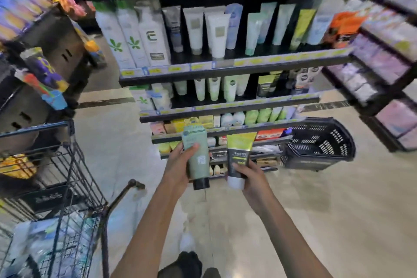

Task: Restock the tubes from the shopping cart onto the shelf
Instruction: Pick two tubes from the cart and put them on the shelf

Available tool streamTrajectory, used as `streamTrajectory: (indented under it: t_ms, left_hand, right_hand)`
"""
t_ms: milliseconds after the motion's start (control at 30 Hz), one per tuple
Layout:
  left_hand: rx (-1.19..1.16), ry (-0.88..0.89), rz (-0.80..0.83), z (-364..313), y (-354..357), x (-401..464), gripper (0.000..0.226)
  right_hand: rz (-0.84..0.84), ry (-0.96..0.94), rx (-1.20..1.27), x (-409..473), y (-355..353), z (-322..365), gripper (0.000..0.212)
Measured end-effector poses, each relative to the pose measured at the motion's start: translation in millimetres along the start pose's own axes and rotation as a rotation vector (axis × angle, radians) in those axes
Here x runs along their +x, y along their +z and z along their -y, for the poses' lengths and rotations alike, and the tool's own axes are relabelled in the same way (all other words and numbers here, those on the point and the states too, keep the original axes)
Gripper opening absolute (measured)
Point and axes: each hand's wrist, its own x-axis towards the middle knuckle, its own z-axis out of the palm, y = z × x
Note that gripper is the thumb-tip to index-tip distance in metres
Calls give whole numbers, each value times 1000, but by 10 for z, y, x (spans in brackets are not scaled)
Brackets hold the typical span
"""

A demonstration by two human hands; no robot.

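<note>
Shelf labels were blurred and unreadable. The left hand gripped a green tube, the right hand a yellow-black tube, fingers curled round each, both arms outstretched before the lower shelves.

Bright even store light; edges warped, smeared (wide-angle); centre sharper

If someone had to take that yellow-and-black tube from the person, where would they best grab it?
By the free yellow upper half of the yellow-and-black tube, coming from above. The right hand grips its lower black part near the white cap, and the flat crimped top stands clear.
</note>
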Motion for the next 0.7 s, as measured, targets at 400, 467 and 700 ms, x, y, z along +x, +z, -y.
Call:
streamTrajectory:
  t_ms: [400, 467, 700]
  left_hand:
    - [-39, 1, -24, 84, 534, 754, 35]
    - [-70, -8, -75, 33, 550, 878, 37]
    - [22, 21, -100, -107, 482, 1292, 66]
  right_hand:
    - [-14, 10, -34, 684, -233, 668, 13]
    - [-1, 24, -59, 851, -161, 796, 8]
    - [71, 59, -128, 1392, 102, 1045, 22]
